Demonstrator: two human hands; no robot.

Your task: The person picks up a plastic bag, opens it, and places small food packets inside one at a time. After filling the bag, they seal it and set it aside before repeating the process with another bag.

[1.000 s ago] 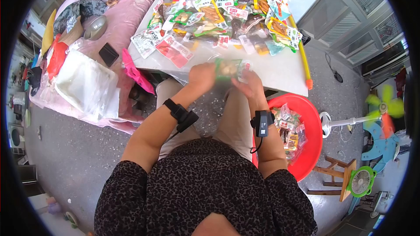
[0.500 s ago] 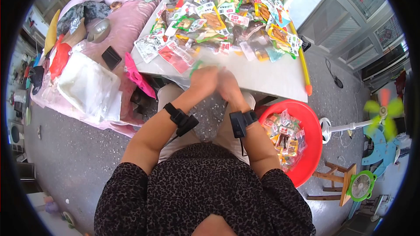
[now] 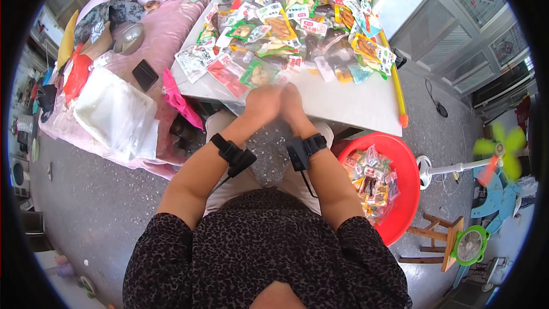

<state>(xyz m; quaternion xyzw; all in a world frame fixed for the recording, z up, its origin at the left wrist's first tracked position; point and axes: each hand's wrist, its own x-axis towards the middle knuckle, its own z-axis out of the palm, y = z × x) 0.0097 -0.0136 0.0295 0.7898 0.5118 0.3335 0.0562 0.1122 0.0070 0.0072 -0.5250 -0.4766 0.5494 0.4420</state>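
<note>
While both hands meet over the near edge of the white table (image 3: 343, 106), a green-edged snack packet (image 3: 259, 74) lies just beyond them on the tabletop side. Packet: clear window, pale, lumpy pieces inside, bright green border, glossy; tilted a little; lower edge close to the knuckles. Thin clear plastic film (image 3: 233, 103) shows beside the left hand (image 3: 263, 103), rumpled, catching light.

Left hand: curled, back upward, nearest the packet. Right hand (image 3: 291, 101): just beside it, also bent inward. Fingertips of both hidden; cannot tell whether either grip is closed, or on what.

Left of the green-edged packet: a red-and-clear pouch (image 3: 227, 75), flat, at a slant. Farther back, a heap of mixed snack packets (image 3: 297, 20), edged green, yellow and red. Right of the person's legs, a red tub (image 3: 405, 186) holds more sealed packets (image 3: 372, 180).
</note>
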